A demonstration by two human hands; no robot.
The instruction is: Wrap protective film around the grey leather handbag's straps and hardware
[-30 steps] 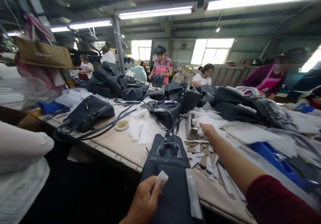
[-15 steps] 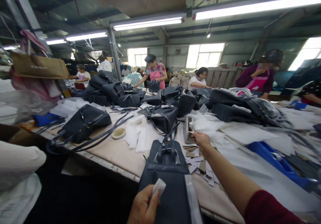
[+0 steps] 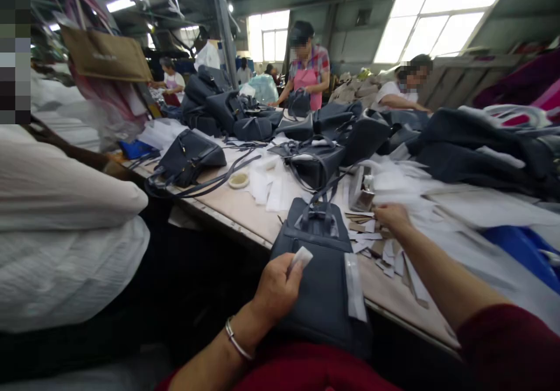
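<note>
Pinched between the thumb and fingers of my left hand (image 3: 280, 286) is a folded white translucent strip (image 3: 303, 257). This hand is over a dark navy leather backpack (image 3: 321, 286) lying at the table's near edge, its handle end pointing away from me. A clear-white strip (image 3: 355, 286) runs along the bag's right side. My right hand (image 3: 394, 217) reaches out beyond the bag, fingers closed together beside a metal box-like holder (image 3: 362, 189). Whatever those fingers hold is too small to make out. Cut card strips (image 3: 371, 236) lie scattered just below them.
More navy bags (image 3: 192, 157) are heaped across the table (image 3: 236, 219). A tape roll (image 3: 238, 180) lies left of centre; white foam sheets (image 3: 472, 204) and a blue object (image 3: 522, 251) are at right. A person in white sleeves (image 3: 65, 222) stands close on my left; others work opposite.
My view has tilted down and turned right. My right hand has moved from the metal holder's side to just below its near corner. My left hand still pinches the white strip.
</note>
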